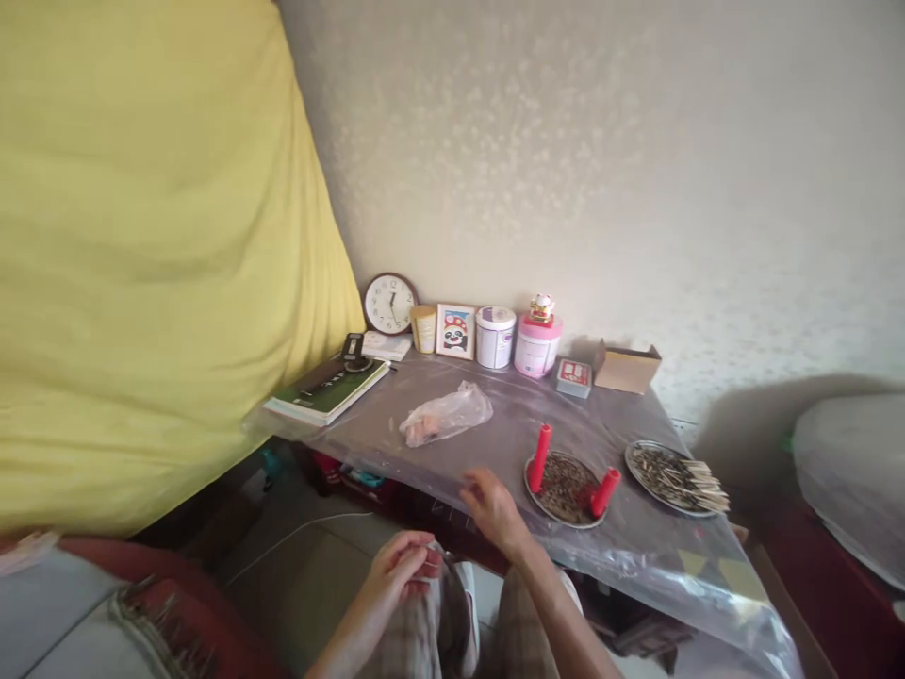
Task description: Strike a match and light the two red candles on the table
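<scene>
Hands first, in the head view, the only one there is. The right hand is at the near edge of the table, its fingers bent down onto the clear plastic sheet that covers the top. Whether it pinches the sheet or only rests on it I cannot tell. The left hand hangs lower, over the person's lap and off the table, with its fingers drawn together. Whether they close on anything is too blurred to say.

Just beside the right hand is a round plate of dark bits, with two red candles leaning in it, one at each side, both unlit. Near that, further right, a second plate carries a pile of thin sticks that juts over its rim. A crumpled plastic bag lies in the middle of the table, well apart from both hands.

Judging by how things lie, both plates are set out and filled, and neither hand is on them; only the sheet's edge is being touched.

Along the wall are a clock, a small picture frame, a white tin, a pink tin and a cardboard box. Books lie at the left corner, under a yellow cloth.
</scene>
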The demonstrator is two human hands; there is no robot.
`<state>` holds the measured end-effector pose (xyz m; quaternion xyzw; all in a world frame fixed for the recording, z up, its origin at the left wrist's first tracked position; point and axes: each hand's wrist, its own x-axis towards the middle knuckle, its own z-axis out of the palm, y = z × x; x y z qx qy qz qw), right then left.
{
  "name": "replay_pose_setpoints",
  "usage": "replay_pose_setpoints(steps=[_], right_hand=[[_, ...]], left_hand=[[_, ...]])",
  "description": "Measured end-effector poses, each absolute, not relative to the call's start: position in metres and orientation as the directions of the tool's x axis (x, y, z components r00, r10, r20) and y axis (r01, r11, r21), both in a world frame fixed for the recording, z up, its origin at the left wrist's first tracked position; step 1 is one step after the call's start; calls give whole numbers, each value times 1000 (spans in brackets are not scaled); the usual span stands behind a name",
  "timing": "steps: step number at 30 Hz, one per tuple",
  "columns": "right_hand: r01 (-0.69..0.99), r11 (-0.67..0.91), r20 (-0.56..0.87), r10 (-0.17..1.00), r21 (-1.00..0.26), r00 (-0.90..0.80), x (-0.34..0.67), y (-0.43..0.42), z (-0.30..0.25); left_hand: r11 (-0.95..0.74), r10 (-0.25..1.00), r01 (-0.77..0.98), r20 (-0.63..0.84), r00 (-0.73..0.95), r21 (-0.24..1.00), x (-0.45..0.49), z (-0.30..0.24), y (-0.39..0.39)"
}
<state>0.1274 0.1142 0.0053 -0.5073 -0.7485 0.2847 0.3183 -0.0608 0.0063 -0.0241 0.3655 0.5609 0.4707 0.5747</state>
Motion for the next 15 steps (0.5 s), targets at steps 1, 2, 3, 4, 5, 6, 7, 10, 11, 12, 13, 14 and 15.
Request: replay_pose_setpoints(steps=[1,2,3,4,5,6,7,10,11,12,13,14,15], right_hand=[[613,312,190,948,-726,-256,119,133,4],[647,296,191,954,-702,-230,111,149,3],[681,276,190,961,-678,-200,105,163,2],[713,253,187,967,-654,-171,101,175,2],[742,230,183,972,-630,-145,97,184,2],[769,206,179,976,-605,-121,94,192,3],[793,184,176,979,-581,-99,92,198,4],[852,127,178,983,-508,-40,88,216,9],[868,108,182,983,-485,-21,87,222,11],[882,91,185,983,-463,-4,86,228,14],[894,75,185,983,-442,9,85,234,15],[904,65,182,983,-422,15,84,240,17],[913,62,177,984,-404,12,83,244,18]], left_hand=[[248,962,-93,-256,-97,964,-70,-23,12],[196,972,-37,-199,-127,980,-78,-23,18],[156,976,5,-154,-155,988,-87,-23,26],[114,978,44,-104,-181,992,-94,-24,36],[73,977,89,-53,-207,993,-101,-25,47],[36,973,140,-3,-229,990,-106,-27,59],[4,968,192,44,-248,981,-110,-28,72],[-91,947,341,187,-260,936,-115,-33,109],[-123,938,389,235,-255,913,-115,-34,120],[-148,927,434,277,-251,889,-114,-35,129],[-164,918,476,310,-247,864,-112,-35,138],[-173,910,515,336,-242,839,-111,-36,146],[-175,904,552,355,-238,815,-109,-36,153]])
